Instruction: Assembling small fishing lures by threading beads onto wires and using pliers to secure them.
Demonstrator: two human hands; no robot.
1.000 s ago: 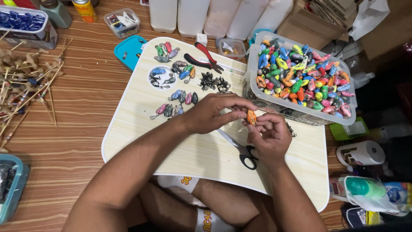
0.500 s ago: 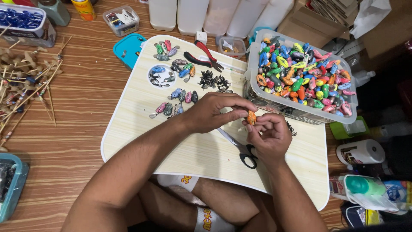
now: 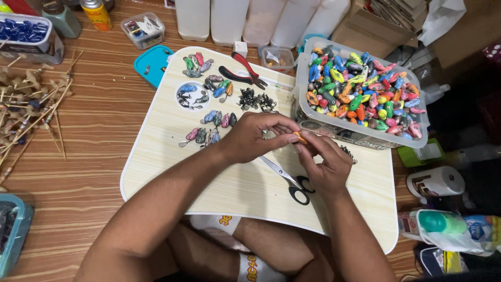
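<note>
Your left hand (image 3: 250,138) and right hand (image 3: 323,162) pinch together on one small orange painted lure body (image 3: 300,138) at the centre of the pale wooden lap bench (image 3: 235,183); finished pieces lie at ten o'clock; the clear plastic tub of bright lure bodies (image 3: 360,94) at two o'clock looks full, so much seems left.

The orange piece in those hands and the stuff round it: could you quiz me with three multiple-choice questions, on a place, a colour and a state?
1. Where do the scissors lie?
A. on the lap table
B. in the bin
C. on the floor

2. What colour are the pliers' handles?
A. green
B. red and black
C. white

3. How is the orange piece held?
A. lying loose
B. pinched by left hand and right hand
C. in the pliers

Answers: 1 A, they rest on the table under the hands. 2 B, one handle of each colour. 3 B, both hands' fingertips meet on it.
</note>
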